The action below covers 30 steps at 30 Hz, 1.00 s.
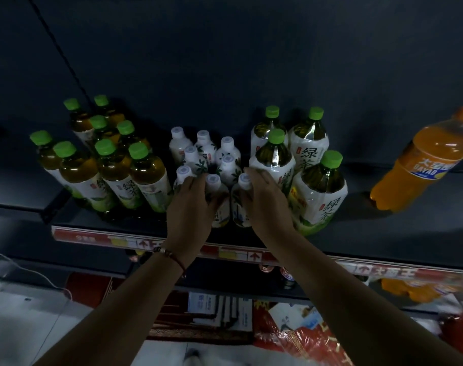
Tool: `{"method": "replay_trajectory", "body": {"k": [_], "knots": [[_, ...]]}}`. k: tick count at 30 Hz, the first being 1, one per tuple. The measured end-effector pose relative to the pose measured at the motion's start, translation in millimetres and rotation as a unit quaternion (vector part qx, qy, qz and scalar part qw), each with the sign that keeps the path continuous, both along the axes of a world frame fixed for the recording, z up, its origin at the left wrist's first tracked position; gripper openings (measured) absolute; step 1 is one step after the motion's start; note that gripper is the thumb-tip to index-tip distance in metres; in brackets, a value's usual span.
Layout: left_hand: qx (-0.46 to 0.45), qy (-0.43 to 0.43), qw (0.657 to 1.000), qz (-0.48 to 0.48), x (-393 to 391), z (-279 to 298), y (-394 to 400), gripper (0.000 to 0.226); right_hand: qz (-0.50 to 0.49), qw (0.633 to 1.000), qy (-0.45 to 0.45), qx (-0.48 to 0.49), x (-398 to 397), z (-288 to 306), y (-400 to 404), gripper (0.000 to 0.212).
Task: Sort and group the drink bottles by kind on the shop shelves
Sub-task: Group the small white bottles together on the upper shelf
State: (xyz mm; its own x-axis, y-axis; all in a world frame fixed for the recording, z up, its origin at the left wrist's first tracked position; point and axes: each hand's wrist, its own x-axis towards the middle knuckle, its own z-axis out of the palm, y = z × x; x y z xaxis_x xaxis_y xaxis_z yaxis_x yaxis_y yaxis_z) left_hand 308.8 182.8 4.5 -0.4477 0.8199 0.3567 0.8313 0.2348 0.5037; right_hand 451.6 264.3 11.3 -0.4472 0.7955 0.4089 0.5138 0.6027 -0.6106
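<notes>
While the dark shelf (383, 228) spans the whole view, its front edge carries a red price strip (151, 243) with yellow tags. Largest on it is a single orange soda bottle (423, 162), standing alone far to the right, well apart from everything else. Next come four big green-tea bottles (319, 186) with green caps, packed together right of centre, their white labels touching one another. On the left stands a tight cluster of medium green-tea bottles (146, 175), also green-capped, in staggered rows reaching back to the shelf's rear wall. Between these two groups sits a block of small white-capped bottles (227, 165) with pale floral labels, in about three rows. The left hand (190, 207) wraps its fingers round the front-left small bottle (184, 175), thumb reaching toward the middle one. The right hand (267, 199) curls round the front-right small bottle (241, 204), its back just beside a big tea bottle. A beaded bracelet (169, 253) circles the left wrist. Below, a lower shelf holds red packaging (291, 336), dim and hard to read.
</notes>
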Motion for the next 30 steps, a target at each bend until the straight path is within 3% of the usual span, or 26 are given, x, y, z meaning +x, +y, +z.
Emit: {"method": "replay_trajectory", "body": {"k": [4, 7, 14, 19, 23, 30], "knots": [[0.0, -0.015, 1.0, -0.006, 2, 4, -4, 0.059, 0.017, 0.999, -0.026, -0.018, 3, 1, -1, 0.058], [-0.012, -0.017, 0.999, -0.033, -1, 8, -9, 0.065, 0.05, 0.995, -0.004, -0.085, 10, 14, -8, 0.063], [-0.062, 0.025, 0.983, -0.168, -10, -2, -76, 0.052, 0.029, 0.988, -0.058, -0.14, 59, 27, -71, 0.056], [-0.156, -0.066, 0.957, -0.233, -6, -56, -152, 0.05, 0.013, 0.965, -0.117, -0.235, 105, -23, -140, 0.04], [-0.233, -0.164, 0.933, -0.222, 9, -108, -179, 0.052, -0.048, 0.951, -0.082, -0.294, 135, -79, -179, 0.035], [-0.234, -0.341, 0.899, -0.144, 59, -210, -101, 0.043, -0.128, 0.936, -0.049, -0.323, 159, -205, -136, 0.04]]}}
